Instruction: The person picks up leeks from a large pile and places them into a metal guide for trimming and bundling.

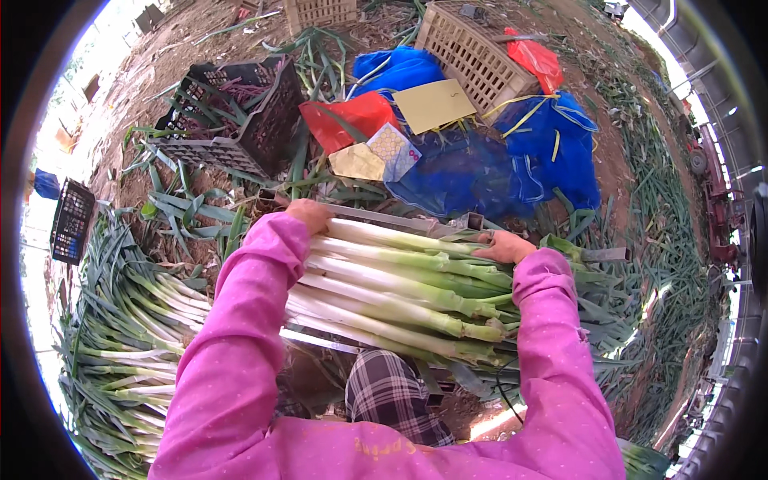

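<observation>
Long leeks [384, 292] with white shanks and green tops lie side by side in a stack across a metal-edged frame before me. At the stack's far left corner, my left hand [310, 216] is closed around the white end of the farthest leek. My right hand [508, 246] grips the same far row where the shanks turn green, its fingers pointing left over the leek. The fingertips of both hands are partly hidden. A metal bar [384, 218] runs just beyond the stack.
More leeks [136, 352] are heaped at the left. Beyond the frame are a black crate [264, 120], a tan crate [472, 60], blue mesh bags [552, 144], a red bag [352, 120] and yellow card [434, 106]. Leek leaves [664, 208] litter the ground on the right.
</observation>
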{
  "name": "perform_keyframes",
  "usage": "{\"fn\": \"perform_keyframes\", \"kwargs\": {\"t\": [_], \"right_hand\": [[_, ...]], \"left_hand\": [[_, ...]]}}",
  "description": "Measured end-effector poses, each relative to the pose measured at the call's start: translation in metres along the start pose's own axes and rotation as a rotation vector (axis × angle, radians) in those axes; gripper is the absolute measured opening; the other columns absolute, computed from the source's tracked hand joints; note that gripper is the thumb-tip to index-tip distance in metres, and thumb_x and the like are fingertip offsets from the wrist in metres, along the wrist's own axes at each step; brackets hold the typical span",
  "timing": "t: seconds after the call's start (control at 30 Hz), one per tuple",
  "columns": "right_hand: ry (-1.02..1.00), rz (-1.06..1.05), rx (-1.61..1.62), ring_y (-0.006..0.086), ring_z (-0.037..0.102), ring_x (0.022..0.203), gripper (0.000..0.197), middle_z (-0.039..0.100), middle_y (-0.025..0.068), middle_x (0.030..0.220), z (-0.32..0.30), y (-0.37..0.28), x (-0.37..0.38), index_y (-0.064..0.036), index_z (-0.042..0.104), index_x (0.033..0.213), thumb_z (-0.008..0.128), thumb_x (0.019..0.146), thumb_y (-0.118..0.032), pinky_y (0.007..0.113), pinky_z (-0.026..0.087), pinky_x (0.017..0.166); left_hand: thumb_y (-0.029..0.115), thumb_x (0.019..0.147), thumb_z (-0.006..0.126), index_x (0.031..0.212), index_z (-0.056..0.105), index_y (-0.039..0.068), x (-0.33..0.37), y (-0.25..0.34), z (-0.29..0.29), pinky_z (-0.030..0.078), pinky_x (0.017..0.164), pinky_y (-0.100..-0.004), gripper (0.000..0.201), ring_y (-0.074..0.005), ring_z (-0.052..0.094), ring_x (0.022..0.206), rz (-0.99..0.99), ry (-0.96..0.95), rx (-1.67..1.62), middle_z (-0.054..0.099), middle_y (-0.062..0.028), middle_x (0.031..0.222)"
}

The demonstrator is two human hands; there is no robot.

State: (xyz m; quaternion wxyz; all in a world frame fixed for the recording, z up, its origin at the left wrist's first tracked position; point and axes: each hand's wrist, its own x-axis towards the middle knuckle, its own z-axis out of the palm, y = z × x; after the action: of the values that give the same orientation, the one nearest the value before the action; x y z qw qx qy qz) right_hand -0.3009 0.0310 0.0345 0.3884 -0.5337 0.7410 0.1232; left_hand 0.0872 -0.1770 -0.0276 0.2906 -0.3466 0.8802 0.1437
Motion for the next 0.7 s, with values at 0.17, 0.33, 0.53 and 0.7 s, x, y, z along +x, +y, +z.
{"fn": "perform_keyframes", "kwargs": {"t": [0.17,0.33,0.53,0.7], "right_hand": [[-0.151,0.095,0.020,0.0298,0.051,0.123,0.076,0.057,0.0144,0.132,-0.036,0.068,-0.022,-0.0032,0.055,0.130,0.047,0.088,-0.065,0.036,0.036,0.104],[-0.040,0.506,0.023,0.0348,0.047,0.128,0.078,0.051,0.0199,0.137,-0.041,0.106,-0.089,-0.0024,0.054,0.130,0.037,0.089,-0.067,0.040,0.034,0.106],[0.164,0.603,0.223,0.0363,0.048,0.126,0.074,0.054,0.0237,0.132,-0.021,0.180,-0.126,0.0045,0.054,0.127,0.045,0.090,-0.058,0.040,0.034,0.105],[0.943,0.631,0.537,0.0343,0.063,0.097,0.056,0.064,0.0233,0.110,0.022,0.328,-0.192,0.0073,0.059,0.117,0.058,0.088,-0.040,0.040,0.048,0.081]], "left_hand": [[0.041,0.080,0.064,0.116,0.066,0.023,0.000,0.004,-0.009,0.048,0.092,-0.0432,0.041,-0.0273,0.062,0.110,0.005,0.010,0.004,0.067,-0.0069,0.114],[0.042,0.080,0.064,0.117,0.065,0.023,-0.004,-0.001,-0.004,0.048,0.090,-0.0422,0.041,-0.0283,0.062,0.108,0.025,0.024,-0.007,0.067,-0.0087,0.114],[0.043,0.082,0.063,0.115,0.066,0.026,-0.014,-0.007,-0.003,0.048,0.090,-0.0419,0.038,-0.0269,0.061,0.111,-0.056,0.006,-0.007,0.067,-0.0078,0.114],[0.044,0.082,0.062,0.117,0.066,0.024,-0.001,0.005,-0.007,0.047,0.092,-0.0401,0.040,-0.0263,0.061,0.112,-0.044,0.012,0.024,0.067,-0.0053,0.115]]}}
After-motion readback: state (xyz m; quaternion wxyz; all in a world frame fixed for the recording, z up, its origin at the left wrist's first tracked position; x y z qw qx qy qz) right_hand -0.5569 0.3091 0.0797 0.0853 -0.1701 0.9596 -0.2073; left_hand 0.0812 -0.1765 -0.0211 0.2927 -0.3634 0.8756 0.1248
